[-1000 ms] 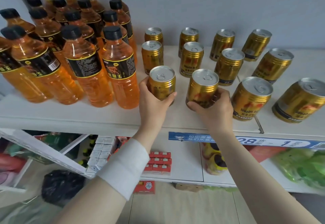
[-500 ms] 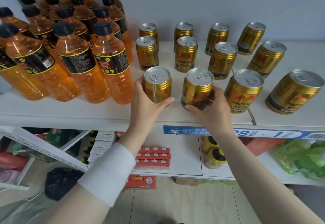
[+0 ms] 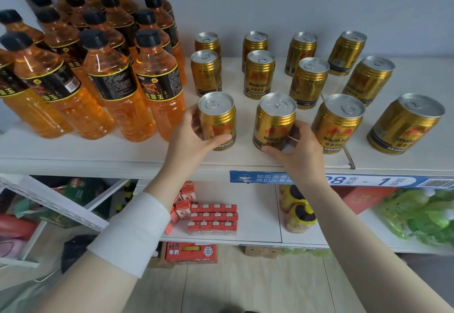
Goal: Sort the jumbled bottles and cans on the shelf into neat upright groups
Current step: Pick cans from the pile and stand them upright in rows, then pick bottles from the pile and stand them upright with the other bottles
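Observation:
Several orange drink bottles (image 3: 157, 91) with black caps stand upright in rows on the left of the white shelf (image 3: 98, 158). To their right, several gold cans stand upright in rows. My left hand (image 3: 189, 138) grips the front-left gold can (image 3: 217, 118), thumb across its front. My right hand (image 3: 298, 148) wraps the lower right side of the neighbouring front can (image 3: 274, 118). Both cans stand on the shelf near its front edge. Two more front-row cans (image 3: 337, 121) (image 3: 405, 126) stand to the right.
A blue price strip (image 3: 258, 177) runs along the shelf's front edge. The lower shelf holds small red cartons (image 3: 212, 219), yellow jars (image 3: 298, 217) and green packs (image 3: 417, 217). A red box (image 3: 191, 251) sits on the floor below. A grey wall backs the shelf.
Both hands have stayed on their two front cans. The two cans now stand a little further apart, in line with the rows behind. The view has shifted slightly.

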Tool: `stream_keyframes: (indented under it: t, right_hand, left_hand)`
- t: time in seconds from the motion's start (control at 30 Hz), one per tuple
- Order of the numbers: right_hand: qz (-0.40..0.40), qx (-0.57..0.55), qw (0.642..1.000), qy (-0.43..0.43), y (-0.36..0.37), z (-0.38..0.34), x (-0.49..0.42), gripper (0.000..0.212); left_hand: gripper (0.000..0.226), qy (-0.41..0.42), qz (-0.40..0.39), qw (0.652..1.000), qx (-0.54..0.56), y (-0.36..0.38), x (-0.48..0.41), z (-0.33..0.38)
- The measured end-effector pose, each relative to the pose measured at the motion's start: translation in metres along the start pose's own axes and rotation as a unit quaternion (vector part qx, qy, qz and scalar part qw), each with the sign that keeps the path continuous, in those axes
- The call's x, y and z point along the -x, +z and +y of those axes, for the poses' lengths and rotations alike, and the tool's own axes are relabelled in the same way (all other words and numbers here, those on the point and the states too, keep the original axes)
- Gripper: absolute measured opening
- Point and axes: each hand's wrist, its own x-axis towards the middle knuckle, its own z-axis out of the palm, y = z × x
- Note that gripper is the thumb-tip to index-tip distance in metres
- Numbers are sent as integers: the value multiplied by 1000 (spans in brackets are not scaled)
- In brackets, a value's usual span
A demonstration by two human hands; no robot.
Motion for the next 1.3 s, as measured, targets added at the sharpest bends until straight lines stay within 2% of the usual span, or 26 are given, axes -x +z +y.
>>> stream_keyframes:
  t: [0.1,0.37,0.67,0.77,0.87,0.97,1.03,1.1,1.2,1.3]
  right_hand:
    - [5,-3,1000,2,1,0,0,72]
    - [14,-2,1000,-12,-1,3,4,69]
    - [4,39,999,-37,2,3,6,72]
    - [47,68,993,-80,-2,-6,23,77]
    - [144,59,973,-172,-2,-33,55,71]
    - [135,-5,971,-199,26,-73,86,65]
    - [87,-35,976,-195,62,-94,95,68]
    - [63,-55,982,-171,102,-109,94,74]
    - [80,-56,990,-103,150,-122,80,85]
    - [117,-43,991,-51,178,-128,63,91]
  left_hand:
    - [79,4,6,999,-34,0,-3,3]
    - [74,-11,-32,999,-22,-11,-8,2]
    - [80,-14,-54,998,-26,-12,9,7]
    - [86,1,-66,993,-99,-25,31,12]
    - [60,55,-26,989,-137,-64,56,25]
    - [42,97,86,984,-126,-115,55,38]
    - [50,113,164,974,-106,-140,42,39]
    - [67,116,181,971,-104,-158,26,35]
    - [88,104,109,981,-121,-172,0,29]
    - [94,126,30,978,-166,-179,-22,29]
